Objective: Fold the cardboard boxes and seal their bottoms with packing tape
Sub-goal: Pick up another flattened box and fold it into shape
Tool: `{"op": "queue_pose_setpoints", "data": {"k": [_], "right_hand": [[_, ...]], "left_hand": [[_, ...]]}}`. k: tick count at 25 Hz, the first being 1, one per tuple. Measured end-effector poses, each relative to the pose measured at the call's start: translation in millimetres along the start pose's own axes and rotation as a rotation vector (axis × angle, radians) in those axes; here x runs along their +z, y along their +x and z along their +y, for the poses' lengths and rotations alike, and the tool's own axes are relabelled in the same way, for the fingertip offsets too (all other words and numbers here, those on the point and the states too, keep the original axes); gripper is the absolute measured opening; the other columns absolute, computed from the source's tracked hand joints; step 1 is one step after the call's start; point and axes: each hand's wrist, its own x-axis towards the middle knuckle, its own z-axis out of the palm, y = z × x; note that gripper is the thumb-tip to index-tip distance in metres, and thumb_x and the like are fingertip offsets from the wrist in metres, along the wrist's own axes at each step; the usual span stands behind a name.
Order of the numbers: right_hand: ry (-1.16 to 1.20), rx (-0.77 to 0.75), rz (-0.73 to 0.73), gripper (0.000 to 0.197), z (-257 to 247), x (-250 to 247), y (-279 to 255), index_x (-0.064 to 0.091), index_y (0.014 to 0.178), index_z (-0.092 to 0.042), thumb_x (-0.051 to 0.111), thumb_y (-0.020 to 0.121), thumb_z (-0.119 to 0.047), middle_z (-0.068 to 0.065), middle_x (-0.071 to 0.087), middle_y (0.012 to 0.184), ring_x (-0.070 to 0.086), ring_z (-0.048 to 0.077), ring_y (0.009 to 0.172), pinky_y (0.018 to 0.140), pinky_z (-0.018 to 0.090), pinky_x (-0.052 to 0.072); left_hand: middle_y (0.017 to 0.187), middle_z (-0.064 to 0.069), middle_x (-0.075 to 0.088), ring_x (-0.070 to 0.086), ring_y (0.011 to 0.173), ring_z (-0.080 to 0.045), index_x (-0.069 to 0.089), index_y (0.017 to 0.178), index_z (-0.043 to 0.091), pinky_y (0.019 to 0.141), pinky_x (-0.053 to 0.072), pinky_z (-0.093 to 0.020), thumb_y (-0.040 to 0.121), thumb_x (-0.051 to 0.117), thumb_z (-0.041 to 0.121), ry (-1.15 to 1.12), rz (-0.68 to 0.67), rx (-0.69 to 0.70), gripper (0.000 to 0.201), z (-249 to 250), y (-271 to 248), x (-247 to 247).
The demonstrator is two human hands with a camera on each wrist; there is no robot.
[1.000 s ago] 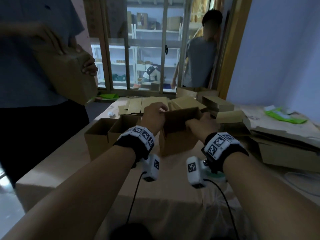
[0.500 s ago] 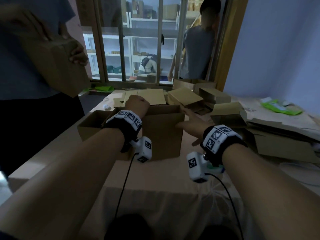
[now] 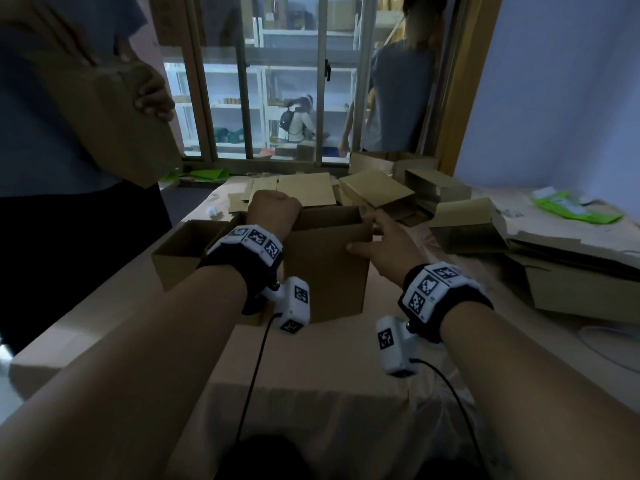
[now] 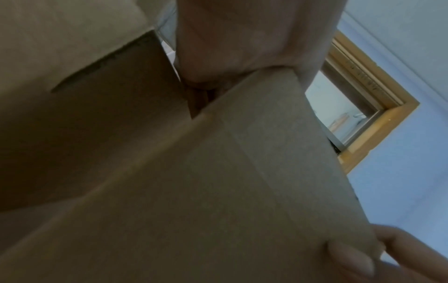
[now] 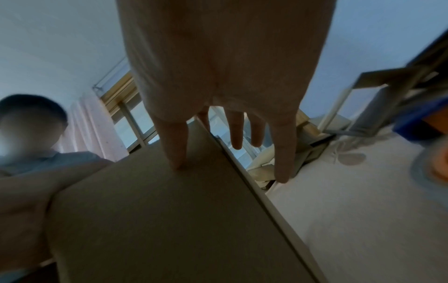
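Left hand (image 3: 273, 211) gripping upright box (image 3: 325, 271) top edge; right hand (image 3: 388, 244) fingers straight, thumb on near face.

Box (image 3: 325, 271) now upright on table; right hand (image 3: 388, 247) opened.

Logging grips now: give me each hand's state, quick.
Left hand: fingers curled over the box top edge, gripping it.
Right hand: open, straight fingers against the box's right corner.
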Motion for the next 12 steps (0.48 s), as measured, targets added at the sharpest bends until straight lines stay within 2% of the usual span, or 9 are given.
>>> {"op": "queue_pose_setpoints", "data": {"k": [4,7,8,9,10,12], "right_hand": [[-0.016,-0.034,-0.042,0.052,-1.9,2.0,7.6,0.048,0.128,-0.034,0.073,0.083,-0.032,-0.007,0.048,0.127,0.052,0.016,0.109,0.079,0.035,0.05],[-0.051,-0.061,-0.042,0.046,-4.8,-1.3,9.7,0.049,0.123,-0.032,0.073,0.083,-0.028,-0.012,0.045,0.116,0.05,0.012,0.101,0.075,0.031,0.046],[-0.059,-0.072,-0.044,0.042,-5.1,-1.5,10.6,0.05,0.119,-0.031,0.073,0.084,-0.026,-0.015,0.044,0.108,0.049,0.008,0.096,0.073,0.028,0.045],[-0.065,-0.082,-0.055,0.037,-5.8,-1.2,11.0,0.052,0.113,-0.029,0.073,0.084,-0.023,-0.017,0.043,0.103,0.048,0.006,0.091,0.07,0.027,0.044],[-0.074,-0.095,-0.075,0.03,-6.4,-0.1,11.5,0.054,0.106,-0.026,0.073,0.083,-0.021,-0.015,0.045,0.102,0.049,0.008,0.091,0.068,0.027,0.043],[-0.103,-0.127,-0.107,0.021,-7.3,2.1,12.0,0.058,0.093,-0.022,0.073,0.078,-0.016,-0.001,0.053,0.103,0.054,0.018,0.093,0.068,0.03,0.045]], "left_hand": [[0.105,-0.023,0.071,0.066,0.102,-0.039,0.072,0.098,-0.002,0.067,0.046,-0.026,0.083,0.062,0.014,-0.013,-0.02,0.0,0.024,-5.9,8.3,-1.4],[0.114,-0.013,0.07,0.063,0.111,-0.03,0.071,0.118,0.011,0.09,0.048,-0.03,0.088,0.063,0.013,0.022,-0.035,0.042,0.031,-0.7,2.5,-5.1],[0.115,-0.012,0.07,0.063,0.112,-0.029,0.07,0.121,0.014,0.094,0.047,-0.03,0.089,0.062,0.013,0.062,-0.041,0.076,0.033,-2.7,-0.9,-5.7],[0.111,-0.014,0.071,0.064,0.108,-0.031,0.072,0.116,0.011,0.091,0.049,-0.032,0.087,0.063,0.013,-0.014,-0.06,0.052,0.03,-1.8,0.9,-4.7],[0.103,-0.018,0.072,0.066,0.101,-0.034,0.074,0.104,0.006,0.083,0.052,-0.034,0.084,0.063,0.011,-0.031,-0.042,0.068,0.023,-0.3,1.9,-3.6],[0.084,-0.017,0.071,0.067,0.086,-0.032,0.074,0.079,0.005,0.062,0.049,-0.026,0.081,0.063,0.008,0.096,0.041,0.131,0.012,-1.0,6.2,-2.2]]}}
